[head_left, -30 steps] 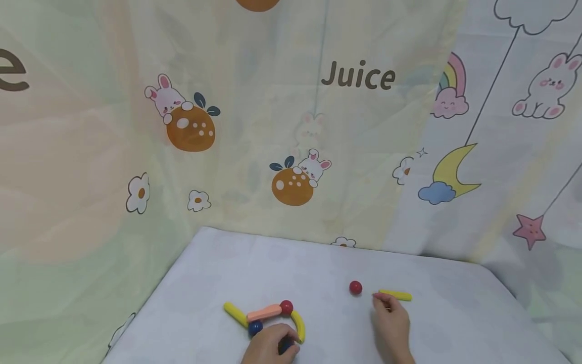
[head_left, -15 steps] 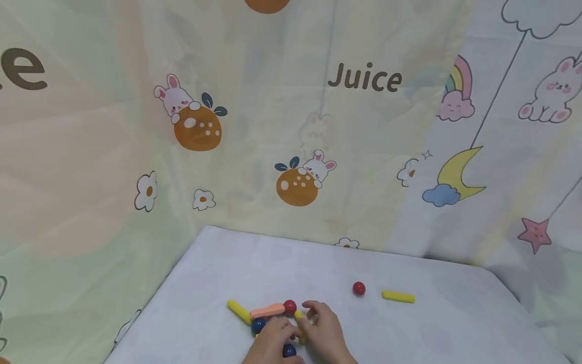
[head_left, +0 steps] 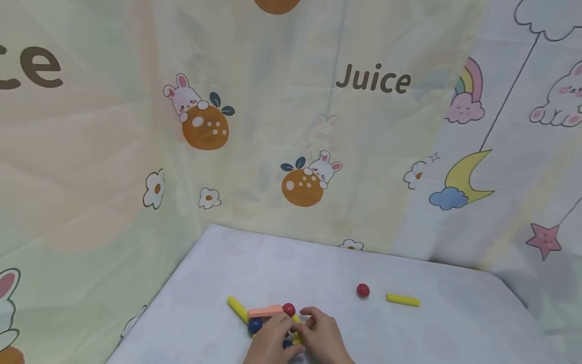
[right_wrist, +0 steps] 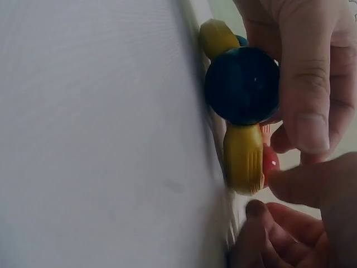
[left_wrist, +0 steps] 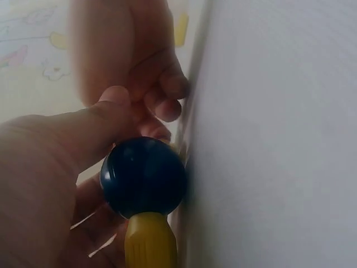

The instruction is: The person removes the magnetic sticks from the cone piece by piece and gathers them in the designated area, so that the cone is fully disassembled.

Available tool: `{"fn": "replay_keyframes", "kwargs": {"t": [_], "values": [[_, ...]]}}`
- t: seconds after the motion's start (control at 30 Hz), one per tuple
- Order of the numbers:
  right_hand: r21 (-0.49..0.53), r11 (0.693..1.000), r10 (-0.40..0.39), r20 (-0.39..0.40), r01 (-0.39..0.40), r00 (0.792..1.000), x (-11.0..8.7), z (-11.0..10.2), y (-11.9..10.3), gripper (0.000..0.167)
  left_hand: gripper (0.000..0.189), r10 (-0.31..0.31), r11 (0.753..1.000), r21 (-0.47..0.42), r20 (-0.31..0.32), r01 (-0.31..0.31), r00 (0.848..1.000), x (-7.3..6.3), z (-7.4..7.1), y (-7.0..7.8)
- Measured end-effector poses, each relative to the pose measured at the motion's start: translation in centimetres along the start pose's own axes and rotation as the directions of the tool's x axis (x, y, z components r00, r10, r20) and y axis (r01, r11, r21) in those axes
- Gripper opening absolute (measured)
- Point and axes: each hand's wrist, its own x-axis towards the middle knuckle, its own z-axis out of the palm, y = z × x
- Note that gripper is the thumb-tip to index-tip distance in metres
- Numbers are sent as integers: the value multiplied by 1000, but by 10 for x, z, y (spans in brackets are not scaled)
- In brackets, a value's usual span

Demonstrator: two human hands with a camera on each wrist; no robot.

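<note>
My left hand grips a blue ball between thumb and fingers, low over the white surface. A yellow stick joins that ball in the left wrist view. On the ball's other side is a curved yellow stick, partly hidden in the head view. My right hand has thumb and curled fingers about this curved stick, close to the left fingertips. Ahead of the hands, a red ball, a salmon stick and a second blue ball form the rest of a ring.
A straight yellow stick points outward from the ring's left side. Farther right, a loose red ball and another yellow stick lie on the white tabletop. Printed cloth walls enclose the table's back and sides.
My right hand has left the loose yellow stick at the right and come left to the curved stick. My left hand has stayed at the near blue ball. The view has shifted slightly.
</note>
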Motion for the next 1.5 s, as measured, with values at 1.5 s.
{"fn": "replay_keyframes", "kwargs": {"t": [1.5], "values": [[63,994,-82,-80,87,993,-2,-45,6,21,37,-209,934,258,-167,248,963,4,0,4]]}}
